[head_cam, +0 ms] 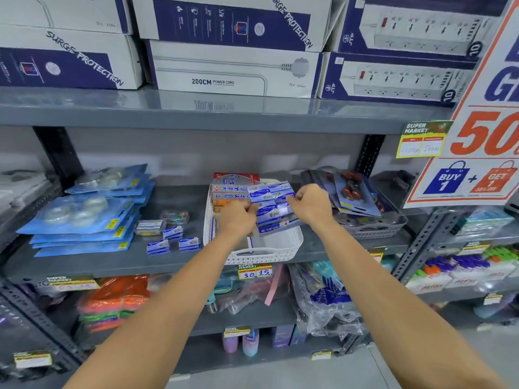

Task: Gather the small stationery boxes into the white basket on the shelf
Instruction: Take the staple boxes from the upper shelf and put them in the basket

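Note:
A white perforated basket (269, 249) stands on the grey middle shelf, with red and silver boxes (231, 189) stacked at its back. Over the basket I hold a block of small blue-and-white stationery boxes (271, 204). My left hand (237, 220) grips its left edge and my right hand (310, 204) grips its right edge. Three more small blue boxes lie loose on the shelf left of the basket: one (158, 247) nearest the front, one (189, 244) beside it, and one (172, 232) behind.
Blue blister packs (84, 220) are piled at the left. A clear case (150, 227) and a tub of clips (174, 217) sit behind the loose boxes. A grey basket (376, 228) of carded items stands at the right. A sale sign (477, 136) hangs at the right.

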